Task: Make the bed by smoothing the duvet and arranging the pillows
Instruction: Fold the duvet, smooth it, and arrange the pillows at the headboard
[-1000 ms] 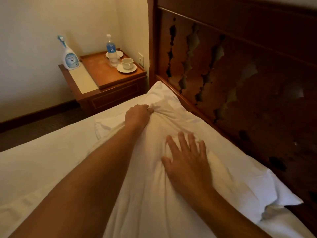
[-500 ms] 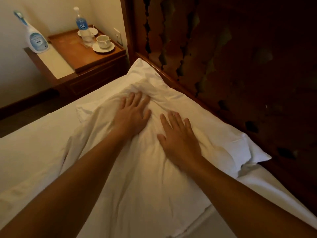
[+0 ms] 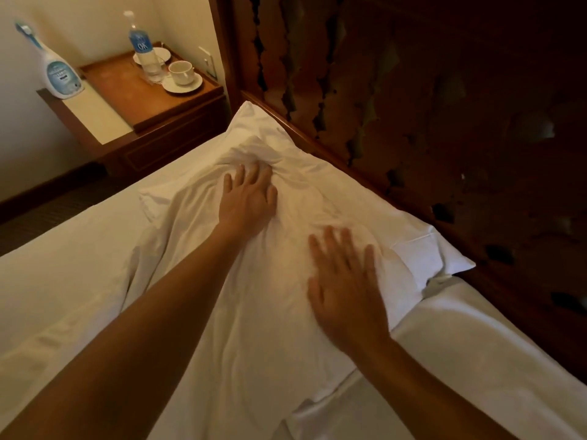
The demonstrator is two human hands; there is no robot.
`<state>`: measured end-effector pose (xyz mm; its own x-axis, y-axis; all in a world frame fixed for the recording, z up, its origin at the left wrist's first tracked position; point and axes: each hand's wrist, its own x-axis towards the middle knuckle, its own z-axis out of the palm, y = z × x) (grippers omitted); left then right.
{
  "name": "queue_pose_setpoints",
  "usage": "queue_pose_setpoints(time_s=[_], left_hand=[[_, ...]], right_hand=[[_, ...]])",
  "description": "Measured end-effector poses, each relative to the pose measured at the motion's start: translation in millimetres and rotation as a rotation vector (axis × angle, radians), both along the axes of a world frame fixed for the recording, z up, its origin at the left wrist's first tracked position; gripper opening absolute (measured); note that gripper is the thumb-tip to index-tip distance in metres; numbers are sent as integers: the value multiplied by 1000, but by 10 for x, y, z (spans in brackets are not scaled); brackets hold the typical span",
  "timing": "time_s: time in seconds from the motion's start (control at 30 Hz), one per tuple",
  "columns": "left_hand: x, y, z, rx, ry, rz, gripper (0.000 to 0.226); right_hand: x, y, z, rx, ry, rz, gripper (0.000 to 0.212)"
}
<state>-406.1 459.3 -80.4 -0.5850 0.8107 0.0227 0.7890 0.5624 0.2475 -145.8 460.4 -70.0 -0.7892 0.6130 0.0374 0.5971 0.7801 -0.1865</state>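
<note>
Your left hand (image 3: pixel 249 198) lies flat on the white pillow (image 3: pixel 270 281), fingers straight, holding nothing. A bunch of wrinkles sits right at its fingertips. Your right hand (image 3: pixel 344 290) is flat and spread on the pillow too, a bit blurry. The pillow lies under both palms, beside the wooden headboard (image 3: pixel 413 122).

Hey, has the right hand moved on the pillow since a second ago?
Yes. The right hand has slid along the pillow away from the nightstand, widening its gap from the left hand.
</note>
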Motion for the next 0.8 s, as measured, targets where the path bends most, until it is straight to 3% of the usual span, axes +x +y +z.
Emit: queue_pose_setpoints(time_s=[0.07, 0.2, 0.33, 0.53, 0.8], left_hand=[[18, -124, -43, -12, -17, -40, 59], [-43, -136, -72, -90, -47, -68, 61], [207, -85, 203, -65, -81, -1, 59], [1282, -285, 689, 130, -199, 24, 52], [3267, -647, 1251, 271, -387, -97, 43]], right_hand=[[111, -33, -105, -14, -36, 90, 62], [361, 118, -210, -4, -119, -76, 68], [484, 107, 46, -73, -79, -95, 72], [904, 106, 656, -200, 65, -240, 71], [2454, -225, 1222, -315, 292, -449, 68]])
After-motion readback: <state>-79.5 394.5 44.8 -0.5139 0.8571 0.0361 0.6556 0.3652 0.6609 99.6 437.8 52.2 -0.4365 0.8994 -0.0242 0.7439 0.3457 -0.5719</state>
